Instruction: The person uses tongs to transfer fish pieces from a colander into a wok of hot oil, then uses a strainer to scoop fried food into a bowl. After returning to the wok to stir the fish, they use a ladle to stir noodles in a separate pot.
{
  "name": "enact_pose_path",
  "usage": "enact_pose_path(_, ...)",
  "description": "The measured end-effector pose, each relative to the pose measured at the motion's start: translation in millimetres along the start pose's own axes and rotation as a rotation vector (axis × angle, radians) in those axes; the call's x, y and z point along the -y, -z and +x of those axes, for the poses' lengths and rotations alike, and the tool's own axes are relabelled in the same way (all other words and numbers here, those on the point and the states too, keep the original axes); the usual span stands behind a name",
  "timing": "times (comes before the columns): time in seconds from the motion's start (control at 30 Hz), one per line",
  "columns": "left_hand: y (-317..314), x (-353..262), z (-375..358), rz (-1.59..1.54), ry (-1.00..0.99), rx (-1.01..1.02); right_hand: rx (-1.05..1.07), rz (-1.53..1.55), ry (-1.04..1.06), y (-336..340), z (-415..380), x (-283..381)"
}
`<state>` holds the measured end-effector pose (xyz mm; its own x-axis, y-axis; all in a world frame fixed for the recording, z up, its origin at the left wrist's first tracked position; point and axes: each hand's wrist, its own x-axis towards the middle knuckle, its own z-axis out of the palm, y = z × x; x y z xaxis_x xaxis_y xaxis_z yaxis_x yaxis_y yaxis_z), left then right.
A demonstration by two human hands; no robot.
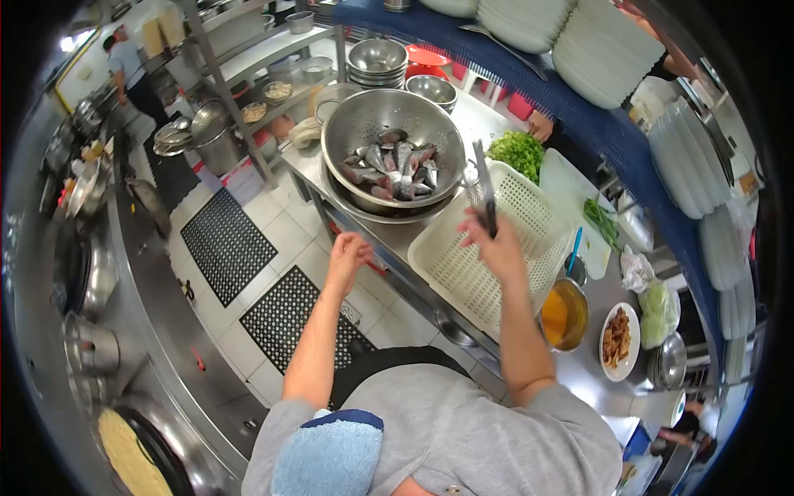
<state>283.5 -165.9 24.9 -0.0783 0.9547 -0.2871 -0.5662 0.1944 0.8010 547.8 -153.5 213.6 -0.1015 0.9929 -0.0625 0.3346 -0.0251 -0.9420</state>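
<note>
My right hand (494, 245) is closed on the dark handle of a knife (485, 178), its blade pointing away from me above a cream perforated plastic basket (451, 269). My left hand (349, 256) hangs in the air left of the basket, its fingers curled and partly hidden; whether it holds anything is unclear. Beyond it, a large steel colander (339, 136) holds cut pieces of fish (401, 165) and rests in a wider steel bowl (413, 218). Green leafy lettuce (516, 154) lies behind the basket.
Right of the basket are a white cutting board (566, 186), a steel bowl of orange liquid (564, 314) and a plate of browned food (619, 341). Stacked plates stand on a blue shelf (579, 103). Another person (136, 74) stands at the far left; a co-worker's hand (540, 126) shows behind the lettuce.
</note>
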Motion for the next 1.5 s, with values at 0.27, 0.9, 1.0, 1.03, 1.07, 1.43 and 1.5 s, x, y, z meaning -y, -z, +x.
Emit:
enact_pose_path(0.27, -14.4, 85.3, -212.5, 0.175, -0.073, -0.367, 0.808, 0.134, 0.229, -109.7, -105.2, -38.9)
enact_pose_path(0.9, -170.6, 239.1, -626.0, 0.038, -0.174, -1.048, 2.355, -0.139, 0.288, -116.6, -417.1, -108.3)
enact_pose_path(1.0, -164.5, 349.2, -738.2, 0.209, -0.327, -1.222, 2.343, -0.249, 0.647, -111.2, -557.1, -167.9)
enact_pose_path(1.03, -164.4, 372.9, -764.4, 0.181, -0.311, -1.302, 2.302, -0.285, 0.696, -111.3, -592.3, -179.3)
enact_pose_path(1.07, -165.5, 396.0, -785.6, 0.148, -0.289, -1.376, 2.231, -0.348, 0.784, -114.8, -624.3, -186.8)
enact_pose_path(1.43, -168.0, 447.6, -879.9, 0.038, -0.382, -1.592, 1.809, -0.320, 1.108, -145.0, -805.1, -278.3)
enact_pose_path(1.5, -164.5, 448.3, -877.9, 0.049, -0.396, -1.616, 1.779, -0.304, 1.167, -145.7, -801.6, -273.3)
